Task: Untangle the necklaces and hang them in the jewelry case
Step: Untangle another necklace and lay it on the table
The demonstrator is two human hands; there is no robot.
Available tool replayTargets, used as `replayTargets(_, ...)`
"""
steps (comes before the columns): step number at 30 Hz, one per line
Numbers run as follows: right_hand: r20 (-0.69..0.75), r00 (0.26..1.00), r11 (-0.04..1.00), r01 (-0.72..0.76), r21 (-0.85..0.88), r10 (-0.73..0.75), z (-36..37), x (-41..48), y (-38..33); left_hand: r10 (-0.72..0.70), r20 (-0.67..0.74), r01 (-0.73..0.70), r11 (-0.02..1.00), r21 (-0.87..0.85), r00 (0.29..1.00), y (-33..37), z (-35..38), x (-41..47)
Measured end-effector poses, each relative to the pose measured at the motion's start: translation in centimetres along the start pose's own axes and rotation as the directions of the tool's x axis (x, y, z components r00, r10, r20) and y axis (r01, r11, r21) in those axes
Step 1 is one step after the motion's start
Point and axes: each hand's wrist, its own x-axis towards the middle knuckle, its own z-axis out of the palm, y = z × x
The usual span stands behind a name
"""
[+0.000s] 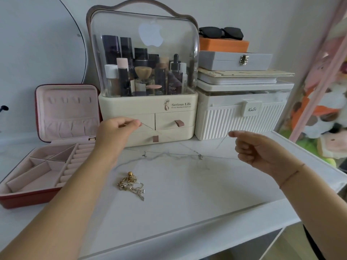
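Both hands raised over the white marble-patterned table (187, 194), a thin silver chain necklace (170, 153) stretched between them. Left hand (114, 131): thumb and forefinger pinched on one end of the chain in front of the cream cosmetics organiser with the clear domed lid (148, 102). Right hand (253, 147): fingers curled in, fingertips pinching the other end in front of the ribbed white storage box (238, 119). The chain is very fine, hard to follow; it sags from each hand to the tabletop, where two small silver pendants lie on the marble, well apart. Whether one strand or several crossing, cannot tell.

Nearer the camera, a tangled clump of gold and silver chains (131, 184) with a round gold bead on top lies on the table, untouched.

Red jewellery case with pink lining (47, 156) open at left, lid upright, compartments bare.
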Motion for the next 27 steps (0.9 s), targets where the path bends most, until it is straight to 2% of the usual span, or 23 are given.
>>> replayTargets(2, -0.046, 0.997, 0.956, 0.039, -0.291, -0.055, 0.4, 0.1, 0.4, 0.056, -0.017, -0.054, 0.990, 0.131, 0.998, -0.1, 0.0, 0.0)
replayTargets(4, -0.090, 0.989, 0.864, 0.058, -0.500, -0.119, 0.9, 0.4, 0.7, 0.088, -0.014, -0.081, 0.961, 0.266, 0.996, -0.4, 0.0, -0.1)
replayTargets(8, -0.095, 0.967, 0.685, 0.095, -0.722, -0.235, 1.8, 0.8, 1.4, 0.103, 0.039, -0.110, 0.884, 0.455, 0.994, -0.6, 0.3, -0.4)
replayTargets(12, -0.026, 0.961, 0.572, 0.143, -0.808, -0.277, 2.3, 0.8, 2.1, 0.093, 0.094, -0.127, 0.876, 0.465, 0.991, -0.9, 0.4, -0.4)
replayTargets(16, 0.108, 0.940, 0.419, 0.244, -0.874, -0.323, 3.3, 0.9, 2.7, 0.076, 0.222, -0.167, 0.890, 0.425, 0.972, -0.9, 0.7, -0.5)
replayTargets(21, 0.349, 0.911, 0.425, 0.410, -0.807, -0.217, 6.7, 0.9, 3.6, 0.046, 0.361, -0.222, 0.857, 0.466, 0.931, -1.0, 1.6, -1.2)
replayTargets(27, 0.384, 0.893, 0.327, 0.444, -0.834, -0.233, 8.5, 1.7, 3.9, 0.058, 0.415, -0.262, 0.852, 0.454, 0.908, -1.0, 2.5, -1.7)
